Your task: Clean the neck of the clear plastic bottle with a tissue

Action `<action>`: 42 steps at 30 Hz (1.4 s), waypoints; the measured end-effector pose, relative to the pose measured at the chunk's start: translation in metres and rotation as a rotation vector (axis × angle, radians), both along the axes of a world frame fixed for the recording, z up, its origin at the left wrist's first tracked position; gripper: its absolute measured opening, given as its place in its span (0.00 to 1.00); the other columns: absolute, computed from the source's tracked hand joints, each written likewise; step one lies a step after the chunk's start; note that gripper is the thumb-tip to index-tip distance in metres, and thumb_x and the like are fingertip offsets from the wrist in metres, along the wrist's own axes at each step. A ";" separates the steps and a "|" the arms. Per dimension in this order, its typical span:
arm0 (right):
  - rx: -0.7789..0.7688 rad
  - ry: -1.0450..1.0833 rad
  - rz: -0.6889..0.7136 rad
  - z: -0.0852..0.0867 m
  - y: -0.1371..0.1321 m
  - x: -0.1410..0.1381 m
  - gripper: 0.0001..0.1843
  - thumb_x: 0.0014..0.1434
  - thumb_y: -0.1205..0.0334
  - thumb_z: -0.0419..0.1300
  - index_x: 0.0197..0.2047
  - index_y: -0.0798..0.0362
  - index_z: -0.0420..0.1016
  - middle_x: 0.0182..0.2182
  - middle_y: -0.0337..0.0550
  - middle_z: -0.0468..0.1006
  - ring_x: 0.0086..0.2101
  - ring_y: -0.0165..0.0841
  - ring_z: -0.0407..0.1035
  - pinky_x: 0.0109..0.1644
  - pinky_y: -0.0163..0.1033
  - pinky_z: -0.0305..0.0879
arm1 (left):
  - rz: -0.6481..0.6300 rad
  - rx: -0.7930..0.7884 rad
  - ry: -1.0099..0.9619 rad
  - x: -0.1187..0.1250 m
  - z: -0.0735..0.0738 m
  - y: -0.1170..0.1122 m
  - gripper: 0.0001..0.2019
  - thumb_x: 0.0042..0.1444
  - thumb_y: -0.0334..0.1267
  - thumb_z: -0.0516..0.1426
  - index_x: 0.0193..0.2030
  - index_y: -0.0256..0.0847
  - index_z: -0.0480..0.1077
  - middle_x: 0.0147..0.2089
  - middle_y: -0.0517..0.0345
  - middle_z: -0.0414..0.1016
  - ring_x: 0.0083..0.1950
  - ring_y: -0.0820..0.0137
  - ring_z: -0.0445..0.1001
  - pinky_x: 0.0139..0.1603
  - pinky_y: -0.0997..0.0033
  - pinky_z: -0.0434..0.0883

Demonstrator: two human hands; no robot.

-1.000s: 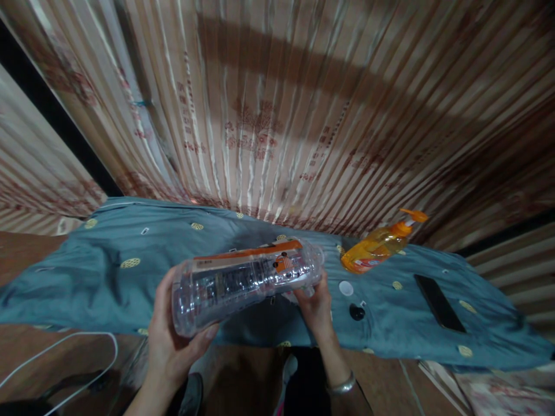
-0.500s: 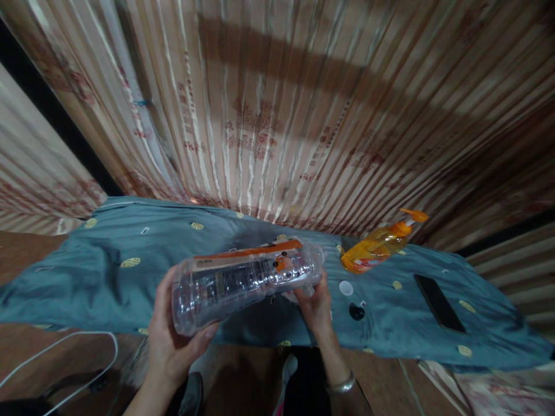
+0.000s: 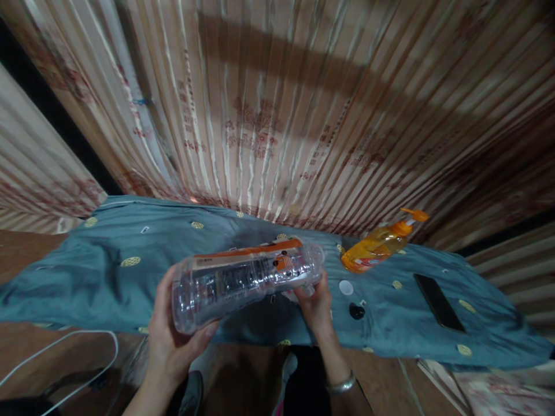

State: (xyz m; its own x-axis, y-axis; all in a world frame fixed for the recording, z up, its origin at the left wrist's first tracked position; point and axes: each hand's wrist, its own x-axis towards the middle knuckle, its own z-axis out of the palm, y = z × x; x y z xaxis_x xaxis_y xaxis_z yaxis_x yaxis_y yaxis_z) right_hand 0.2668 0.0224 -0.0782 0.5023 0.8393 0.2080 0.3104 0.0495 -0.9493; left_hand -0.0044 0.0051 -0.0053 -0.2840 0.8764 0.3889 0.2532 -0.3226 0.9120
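I hold a large clear plastic bottle (image 3: 243, 280) with an orange-edged label, lying nearly level above the near edge of a blue-grey cloth (image 3: 104, 271). My left hand (image 3: 171, 341) cups its base from below, fingers curled round it. My right hand (image 3: 316, 309) grips its neck end, where the mouth points right. A small white cap (image 3: 346, 287) and a dark round object (image 3: 356, 312) lie on the cloth just right of my right hand.
An orange pump bottle (image 3: 377, 245) lies tilted on the cloth at the right. A black phone (image 3: 439, 301) rests flat further right. A striped curtain (image 3: 277, 110) hangs behind. A white cable (image 3: 60, 346) loops on the brown floor at the left.
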 end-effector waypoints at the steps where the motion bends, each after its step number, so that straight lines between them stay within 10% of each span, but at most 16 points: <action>1: 0.007 -0.001 0.000 0.000 0.000 0.000 0.37 0.54 0.50 0.71 0.64 0.53 0.71 0.50 0.56 0.88 0.51 0.54 0.83 0.57 0.55 0.77 | 0.005 -0.010 -0.004 0.000 0.001 0.000 0.43 0.50 0.59 0.72 0.71 0.48 0.70 0.68 0.45 0.78 0.67 0.43 0.79 0.64 0.45 0.80; 22: 0.011 0.002 -0.016 0.000 0.001 -0.001 0.37 0.53 0.49 0.71 0.63 0.52 0.73 0.50 0.54 0.88 0.50 0.53 0.83 0.56 0.54 0.77 | 0.006 -0.005 -0.037 0.003 0.002 0.000 0.45 0.50 0.63 0.72 0.71 0.44 0.69 0.65 0.43 0.80 0.56 0.46 0.84 0.53 0.49 0.83; 42: 0.017 -0.020 0.002 -0.001 0.000 0.000 0.36 0.55 0.50 0.71 0.65 0.52 0.72 0.51 0.54 0.88 0.52 0.53 0.83 0.56 0.54 0.77 | 0.009 -0.010 -0.030 0.002 0.000 0.001 0.44 0.48 0.58 0.73 0.70 0.47 0.70 0.68 0.44 0.78 0.68 0.40 0.78 0.67 0.40 0.78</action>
State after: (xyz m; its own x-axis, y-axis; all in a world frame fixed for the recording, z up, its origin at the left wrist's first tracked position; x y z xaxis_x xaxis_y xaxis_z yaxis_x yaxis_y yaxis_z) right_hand 0.2672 0.0223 -0.0792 0.4965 0.8364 0.2321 0.3287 0.0663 -0.9421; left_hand -0.0028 0.0058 -0.0055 -0.3031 0.8776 0.3715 0.2282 -0.3117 0.9224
